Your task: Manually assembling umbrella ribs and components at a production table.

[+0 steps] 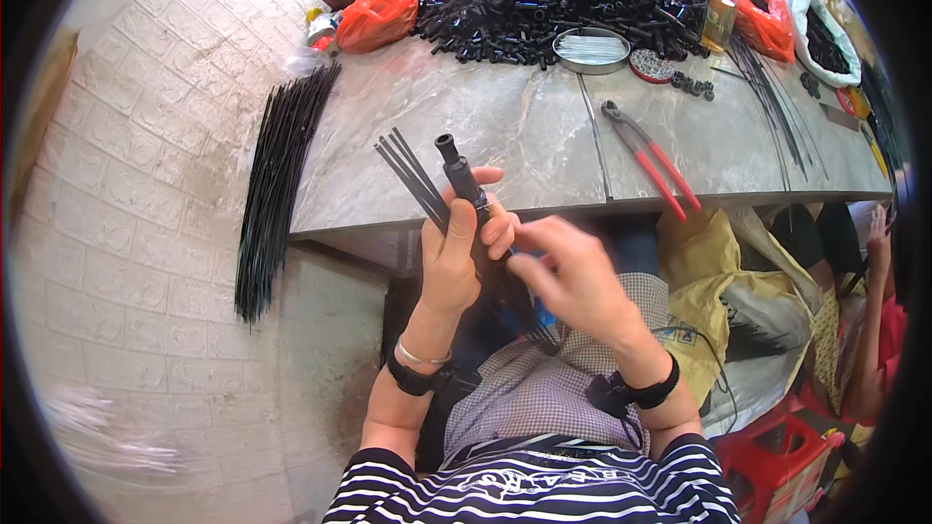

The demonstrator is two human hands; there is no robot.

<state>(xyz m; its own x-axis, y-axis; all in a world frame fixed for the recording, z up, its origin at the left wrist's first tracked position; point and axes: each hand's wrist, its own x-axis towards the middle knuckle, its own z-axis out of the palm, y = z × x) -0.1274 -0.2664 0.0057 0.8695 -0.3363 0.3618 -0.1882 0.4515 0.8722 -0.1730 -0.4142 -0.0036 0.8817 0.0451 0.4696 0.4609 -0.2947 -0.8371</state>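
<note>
In front of my lap, my left hand [451,252] is closed around a black stepped tube [460,174] with an open upper end. Several thin dark rods [412,172] stick up between its thumb and palm, slanting to the left. Close beside it, my right hand [581,276] has thumb and fingers pinched together near the left fingertips, slightly blurred. What it grips is hidden. Below the hands, more dark rods [519,296] hang toward the checked apron [544,388].
Red-handled cutting pliers [652,163] lie on the grey table [466,126], right of a thin metal rod [594,135]. Behind are a heap of black tubes [563,0], a dish of silver pins [590,50] and red-orange bags [379,14]. A rod bundle [282,194] overhangs the left edge. Another person's arm [874,301] shows at right.
</note>
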